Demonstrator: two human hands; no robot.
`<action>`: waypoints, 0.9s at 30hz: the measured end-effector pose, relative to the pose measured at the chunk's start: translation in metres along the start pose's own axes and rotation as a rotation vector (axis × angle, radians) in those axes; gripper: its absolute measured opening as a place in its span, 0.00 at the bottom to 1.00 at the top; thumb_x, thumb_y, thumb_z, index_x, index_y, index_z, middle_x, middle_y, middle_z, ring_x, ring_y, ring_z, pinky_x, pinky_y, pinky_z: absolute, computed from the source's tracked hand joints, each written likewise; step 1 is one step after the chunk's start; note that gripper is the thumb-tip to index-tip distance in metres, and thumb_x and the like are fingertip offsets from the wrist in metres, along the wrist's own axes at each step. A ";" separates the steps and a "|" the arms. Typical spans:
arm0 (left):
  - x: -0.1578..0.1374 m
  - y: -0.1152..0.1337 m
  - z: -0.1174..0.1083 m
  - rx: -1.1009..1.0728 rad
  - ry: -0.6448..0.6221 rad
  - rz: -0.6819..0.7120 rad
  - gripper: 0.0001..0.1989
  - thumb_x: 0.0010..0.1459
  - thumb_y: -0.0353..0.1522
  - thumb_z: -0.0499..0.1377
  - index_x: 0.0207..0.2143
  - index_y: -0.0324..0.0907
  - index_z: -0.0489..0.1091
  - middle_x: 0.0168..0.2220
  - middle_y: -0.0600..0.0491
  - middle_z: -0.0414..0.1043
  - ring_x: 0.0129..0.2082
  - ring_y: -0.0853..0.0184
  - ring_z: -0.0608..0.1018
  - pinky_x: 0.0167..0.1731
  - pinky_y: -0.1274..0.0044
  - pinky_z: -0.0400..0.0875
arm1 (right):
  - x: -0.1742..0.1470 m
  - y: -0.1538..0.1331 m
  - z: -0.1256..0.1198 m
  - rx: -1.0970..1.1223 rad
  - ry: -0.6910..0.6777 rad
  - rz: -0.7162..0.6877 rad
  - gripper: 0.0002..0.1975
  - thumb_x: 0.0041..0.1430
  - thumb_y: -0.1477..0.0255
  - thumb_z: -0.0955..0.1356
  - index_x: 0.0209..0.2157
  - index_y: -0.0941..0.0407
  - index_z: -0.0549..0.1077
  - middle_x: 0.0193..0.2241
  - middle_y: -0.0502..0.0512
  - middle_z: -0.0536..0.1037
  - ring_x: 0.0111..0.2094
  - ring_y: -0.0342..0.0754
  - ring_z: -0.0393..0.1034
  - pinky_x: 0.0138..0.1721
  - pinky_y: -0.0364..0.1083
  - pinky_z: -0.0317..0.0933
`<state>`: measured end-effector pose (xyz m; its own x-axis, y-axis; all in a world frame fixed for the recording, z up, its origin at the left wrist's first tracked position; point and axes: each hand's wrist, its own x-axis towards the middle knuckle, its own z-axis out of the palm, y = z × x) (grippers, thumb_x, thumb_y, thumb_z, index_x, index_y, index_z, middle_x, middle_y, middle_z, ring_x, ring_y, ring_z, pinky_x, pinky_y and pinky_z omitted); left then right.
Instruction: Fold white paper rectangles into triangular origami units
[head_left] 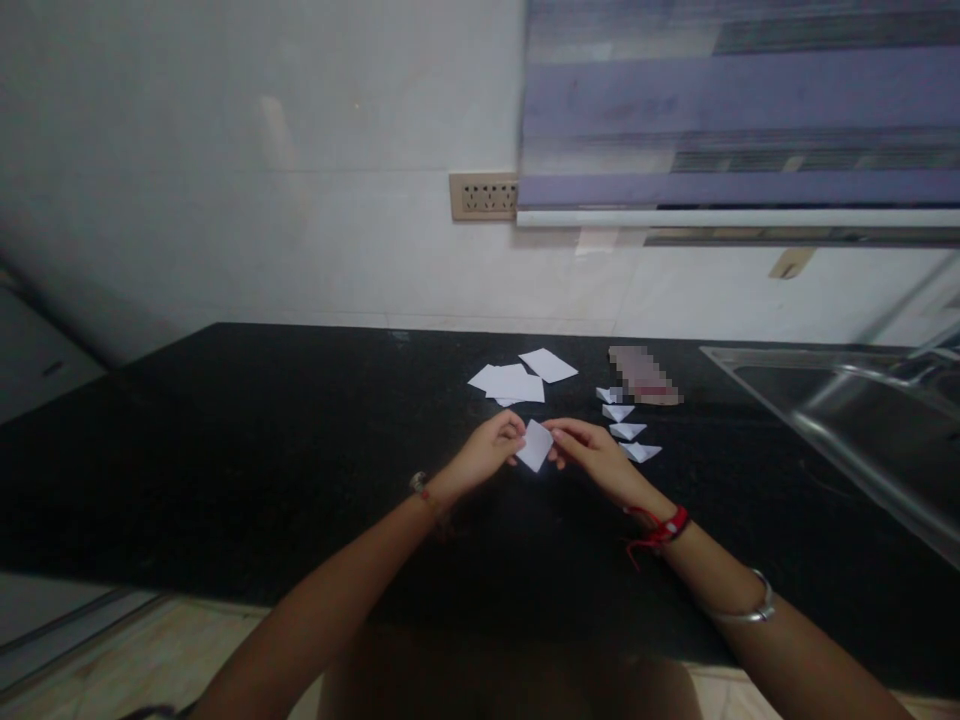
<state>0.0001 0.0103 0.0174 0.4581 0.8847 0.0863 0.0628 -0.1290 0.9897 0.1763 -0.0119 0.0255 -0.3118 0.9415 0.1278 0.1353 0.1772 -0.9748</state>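
A small white square of paper (535,447) is held over the dark counter, one corner pointing toward me. My left hand (495,441) pinches its left side between thumb and fingers. On the opposite side, my right hand (589,452) grips the right corner the same way. Just beyond my hands lies a loose pile of white paper sheets (514,383), with another white sheet (548,365) partly apart from it. Several folded paper pieces (628,431) form a column to the right of my right hand.
The black countertop (225,460) runs along a pale tiled wall. A blurred-out flat pinkish object (645,375) lies behind the folded pieces. At the right is a metal sink (825,430). A socket strip (487,197) and a purple striped blind (720,110) are on the wall.
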 end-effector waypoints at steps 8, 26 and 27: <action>-0.007 0.005 0.011 0.206 0.052 0.083 0.09 0.48 0.35 0.57 0.31 0.38 0.64 0.32 0.51 0.68 0.33 0.69 0.72 0.33 0.78 0.65 | -0.002 -0.005 0.007 -0.040 0.059 0.030 0.13 0.49 0.68 0.64 0.35 0.61 0.70 0.22 0.50 0.70 0.21 0.39 0.63 0.24 0.41 0.58; -0.009 -0.004 -0.004 0.896 -0.154 0.248 0.10 0.49 0.27 0.52 0.34 0.40 0.68 0.35 0.50 0.66 0.37 0.66 0.67 0.39 0.75 0.61 | -0.002 0.012 0.002 -0.630 0.104 -0.027 0.17 0.44 0.78 0.65 0.40 0.60 0.67 0.25 0.51 0.71 0.25 0.42 0.65 0.28 0.41 0.59; -0.009 -0.005 -0.005 0.928 -0.173 0.254 0.10 0.50 0.27 0.52 0.36 0.40 0.69 0.36 0.50 0.66 0.39 0.66 0.67 0.40 0.75 0.61 | -0.002 0.012 0.004 -0.645 0.107 -0.030 0.17 0.43 0.79 0.65 0.40 0.60 0.67 0.25 0.51 0.71 0.25 0.41 0.64 0.28 0.41 0.59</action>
<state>-0.0085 0.0050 0.0127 0.6733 0.7138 0.1929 0.5837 -0.6733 0.4538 0.1752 -0.0126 0.0128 -0.2336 0.9509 0.2031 0.6756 0.3090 -0.6694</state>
